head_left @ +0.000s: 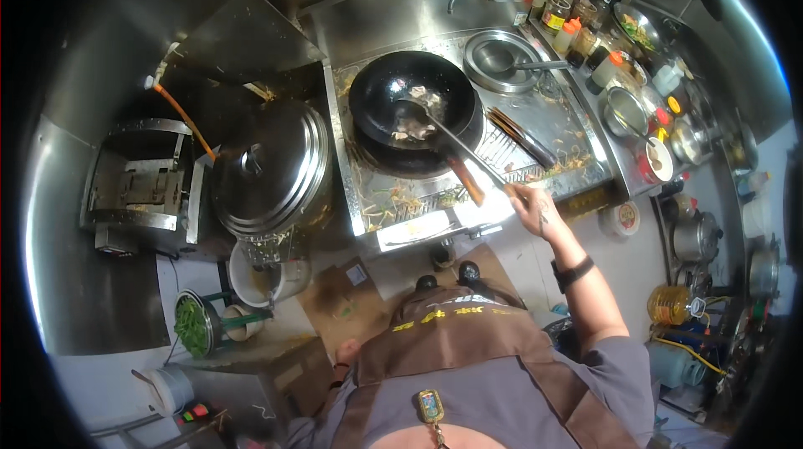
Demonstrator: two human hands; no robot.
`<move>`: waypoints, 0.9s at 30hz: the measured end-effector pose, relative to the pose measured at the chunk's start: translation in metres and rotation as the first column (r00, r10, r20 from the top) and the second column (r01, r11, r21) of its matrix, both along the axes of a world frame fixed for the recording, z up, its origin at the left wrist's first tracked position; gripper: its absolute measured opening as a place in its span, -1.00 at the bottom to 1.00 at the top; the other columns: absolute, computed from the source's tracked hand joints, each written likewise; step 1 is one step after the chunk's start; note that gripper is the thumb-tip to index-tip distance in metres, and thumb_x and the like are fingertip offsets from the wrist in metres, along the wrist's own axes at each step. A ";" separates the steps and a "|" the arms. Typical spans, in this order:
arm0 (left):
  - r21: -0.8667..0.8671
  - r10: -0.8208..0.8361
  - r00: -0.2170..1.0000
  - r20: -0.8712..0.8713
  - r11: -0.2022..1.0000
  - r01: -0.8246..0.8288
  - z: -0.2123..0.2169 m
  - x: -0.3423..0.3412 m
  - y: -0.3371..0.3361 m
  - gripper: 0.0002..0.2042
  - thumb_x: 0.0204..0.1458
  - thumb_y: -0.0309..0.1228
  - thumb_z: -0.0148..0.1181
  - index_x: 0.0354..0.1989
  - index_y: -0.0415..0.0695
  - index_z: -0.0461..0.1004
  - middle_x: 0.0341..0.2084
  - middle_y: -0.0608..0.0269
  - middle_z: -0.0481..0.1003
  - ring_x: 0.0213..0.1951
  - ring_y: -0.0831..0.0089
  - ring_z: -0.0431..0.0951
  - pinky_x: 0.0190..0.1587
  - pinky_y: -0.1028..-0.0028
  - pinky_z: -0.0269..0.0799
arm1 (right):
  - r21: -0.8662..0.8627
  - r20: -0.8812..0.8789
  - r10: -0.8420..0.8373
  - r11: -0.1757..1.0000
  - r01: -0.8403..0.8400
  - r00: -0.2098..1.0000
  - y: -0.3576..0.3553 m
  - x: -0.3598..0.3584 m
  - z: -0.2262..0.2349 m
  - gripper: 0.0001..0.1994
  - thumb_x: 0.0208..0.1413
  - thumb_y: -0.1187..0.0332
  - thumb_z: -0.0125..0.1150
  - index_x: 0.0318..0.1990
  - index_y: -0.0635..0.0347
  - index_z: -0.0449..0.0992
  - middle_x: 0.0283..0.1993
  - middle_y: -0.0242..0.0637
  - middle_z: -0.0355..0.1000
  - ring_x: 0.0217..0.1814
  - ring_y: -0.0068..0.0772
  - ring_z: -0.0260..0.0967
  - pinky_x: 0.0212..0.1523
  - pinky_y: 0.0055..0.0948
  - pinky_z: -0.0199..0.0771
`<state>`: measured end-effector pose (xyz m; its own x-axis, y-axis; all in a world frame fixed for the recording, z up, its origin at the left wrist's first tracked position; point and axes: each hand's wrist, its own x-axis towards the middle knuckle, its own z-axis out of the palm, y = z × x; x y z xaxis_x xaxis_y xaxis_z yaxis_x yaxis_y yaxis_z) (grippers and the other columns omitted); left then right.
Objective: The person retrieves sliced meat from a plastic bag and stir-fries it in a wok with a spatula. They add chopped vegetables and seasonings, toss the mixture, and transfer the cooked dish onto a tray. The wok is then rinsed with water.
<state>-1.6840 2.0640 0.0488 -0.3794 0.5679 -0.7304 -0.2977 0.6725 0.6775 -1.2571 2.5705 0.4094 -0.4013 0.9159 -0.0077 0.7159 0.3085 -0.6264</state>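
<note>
My right hand [535, 210] is closed round the end of a long metal handle. It belongs to what looks like a ladle [470, 150], whose dark round head rests inside the black wok [372, 106]. Pale pieces of food [416, 128] lie in the wok around the head, some above it and some below. The wok sits on the burner of a steel stove, its wooden handle [467, 181] pointing toward me. Down by my side, away from the stove, hangs my left hand [348, 352]; its fingers are too small and partly hidden to read.
A lidded steel pot [276, 169] stands left of the wok. Right of it are a steel basin [502, 60] with another ladle across it and a bamboo brush [523, 138]. Sauce bottles [567, 35] and bowls crowd the right shelf. Green vegetables fill a basket [197, 323] at lower left.
</note>
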 end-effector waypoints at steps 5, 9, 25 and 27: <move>-0.037 0.179 0.981 0.077 0.983 -0.177 0.075 0.020 0.044 -0.85 0.10 -0.57 -0.05 -0.49 -0.11 0.39 -0.63 0.40 0.36 -0.56 0.50 0.42 -0.52 0.50 0.39 | -0.070 -0.036 -0.135 0.989 0.132 0.990 0.048 -0.030 -0.022 -0.66 0.13 0.27 0.13 -0.01 0.28 0.53 -0.20 0.11 0.52 -0.11 0.02 0.51 -0.07 -0.23 0.49; -0.046 0.238 0.969 0.064 0.971 -0.236 0.110 0.029 0.062 -0.84 0.10 -0.64 -0.05 -0.46 -0.11 0.39 -0.62 0.40 0.36 -0.55 0.49 0.43 -0.51 0.50 0.41 | 0.000 -0.181 -0.206 0.978 0.210 0.962 0.061 -0.064 -0.045 -0.72 0.11 0.29 0.14 -0.09 0.26 0.55 -0.26 0.12 0.52 -0.17 0.03 0.52 -0.14 -0.19 0.48; 0.033 0.039 0.996 0.075 0.999 -0.042 0.045 0.012 0.018 -0.87 0.08 -0.60 0.03 -0.30 -0.08 0.45 -0.54 0.35 0.45 -0.48 0.41 0.49 -0.45 0.43 0.45 | 0.046 -0.153 -0.074 0.996 0.082 0.986 0.059 -0.092 -0.026 -0.77 0.10 0.31 0.13 -0.17 0.24 0.55 -0.34 0.06 0.52 -0.27 0.04 0.52 -0.21 -0.18 0.49; 0.089 -0.028 0.995 0.098 0.996 0.019 0.041 -0.001 0.025 -0.87 0.08 -0.60 0.03 -0.29 -0.07 0.46 -0.52 0.35 0.47 -0.48 0.40 0.50 -0.44 0.42 0.46 | 0.071 -0.073 0.013 0.997 -0.008 0.997 0.043 -0.064 -0.023 -0.78 0.09 0.33 0.13 -0.17 0.22 0.55 -0.34 0.05 0.52 -0.29 0.03 0.52 -0.26 -0.19 0.50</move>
<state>-1.6851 2.0886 0.0899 -0.2933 0.6393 -0.7108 -0.3510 0.6196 0.7021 -1.3209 2.6131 0.3866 -0.4080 0.9089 0.0863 0.6652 0.3607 -0.6538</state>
